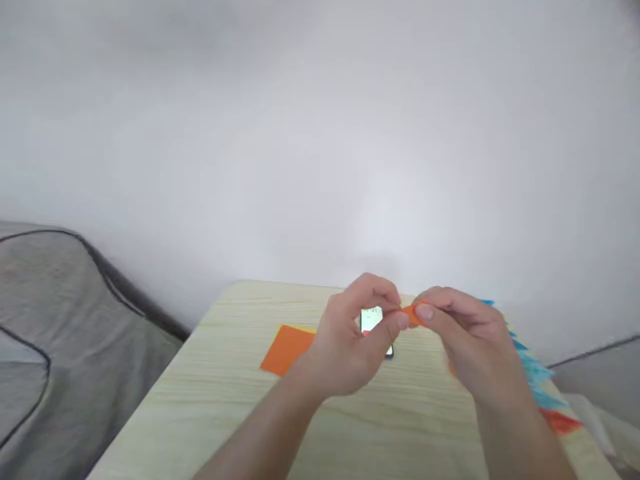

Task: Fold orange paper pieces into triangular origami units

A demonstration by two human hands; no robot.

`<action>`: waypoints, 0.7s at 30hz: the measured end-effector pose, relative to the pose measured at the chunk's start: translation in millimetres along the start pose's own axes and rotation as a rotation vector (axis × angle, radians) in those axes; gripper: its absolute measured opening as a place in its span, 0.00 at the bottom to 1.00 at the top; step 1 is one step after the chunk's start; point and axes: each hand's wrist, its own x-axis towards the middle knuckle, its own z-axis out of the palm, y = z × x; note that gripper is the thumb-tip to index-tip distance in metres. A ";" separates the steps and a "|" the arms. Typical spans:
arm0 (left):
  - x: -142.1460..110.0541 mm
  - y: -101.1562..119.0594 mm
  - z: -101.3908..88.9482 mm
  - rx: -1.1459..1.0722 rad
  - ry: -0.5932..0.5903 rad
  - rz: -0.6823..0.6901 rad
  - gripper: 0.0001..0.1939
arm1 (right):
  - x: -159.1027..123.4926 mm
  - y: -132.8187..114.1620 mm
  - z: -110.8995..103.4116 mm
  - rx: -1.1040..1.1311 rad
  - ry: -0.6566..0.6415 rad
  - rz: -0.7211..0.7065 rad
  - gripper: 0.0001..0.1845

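Observation:
A small folded piece of orange paper (pixel 413 315) is held up between my two hands, above the table. My left hand (pixel 353 340) pinches its left end between thumb and fingers. Closed on the right end is my right hand (pixel 467 333), its thumb pressed on the paper. The fingers cover much of the piece, so its full shape is hidden. Behind my left hand lies a phone (pixel 371 320) with a lit screen, partly covered. Left of that hand, flat orange paper (pixel 287 349) rests on the table with a yellow edge showing beneath it.
The pale wooden table (pixel 200 407) stands against a white wall (pixel 320 147). Blue pointed paper pieces (pixel 537 377) lie along its right edge, with a red piece (pixel 561 421) nearer me. Grey fabric with dark piping (pixel 55 320) is at the left.

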 end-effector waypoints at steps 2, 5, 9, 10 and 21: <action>0.1 0.9 -1.1 -0.038 -0.012 -0.017 0.05 | -1.8 0.0 2.2 -0.011 -0.002 0.010 0.06; 1.0 2.4 -1.7 -0.103 -0.022 -0.018 0.05 | -2.2 0.6 3.2 -0.041 -0.011 0.027 0.09; 3.4 2.4 -1.2 -0.129 0.001 -0.009 0.03 | 0.7 2.6 -1.0 -0.080 -0.020 0.049 0.09; 4.0 1.8 -1.3 -0.118 0.016 -0.011 0.03 | 1.2 2.8 -2.4 -0.087 -0.038 0.055 0.09; 4.6 -1.0 -2.9 -0.126 0.072 -0.040 0.02 | 1.8 1.5 -7.2 -0.165 -0.106 0.095 0.15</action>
